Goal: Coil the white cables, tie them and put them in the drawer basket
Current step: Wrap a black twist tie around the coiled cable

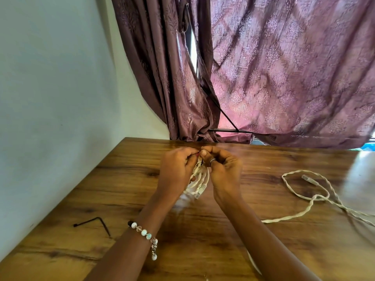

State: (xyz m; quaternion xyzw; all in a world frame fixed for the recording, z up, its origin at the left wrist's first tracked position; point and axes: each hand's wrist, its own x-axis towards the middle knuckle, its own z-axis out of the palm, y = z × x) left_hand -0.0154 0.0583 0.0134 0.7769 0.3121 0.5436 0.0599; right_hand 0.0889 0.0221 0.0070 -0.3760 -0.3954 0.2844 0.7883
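A coiled white cable (197, 182) hangs between my two hands above the middle of the wooden table (263, 240), its clear plug end pointing down. My left hand (175, 169) and my right hand (221, 169) meet at the top of the coil, where their fingertips pinch a thin dark tie (199, 152). Both hands have curled fingers and cover much of the coil. A second white cable (310, 196) lies loose and uncoiled on the table to the right, with a clear plug (309, 179) at its end. No drawer basket is in view.
A bent dark twist tie (95, 222) lies near the table's left edge. A white wall stands at the left. Purple curtains (284, 78) hang behind the table's far edge. A beaded bracelet circles my left wrist.
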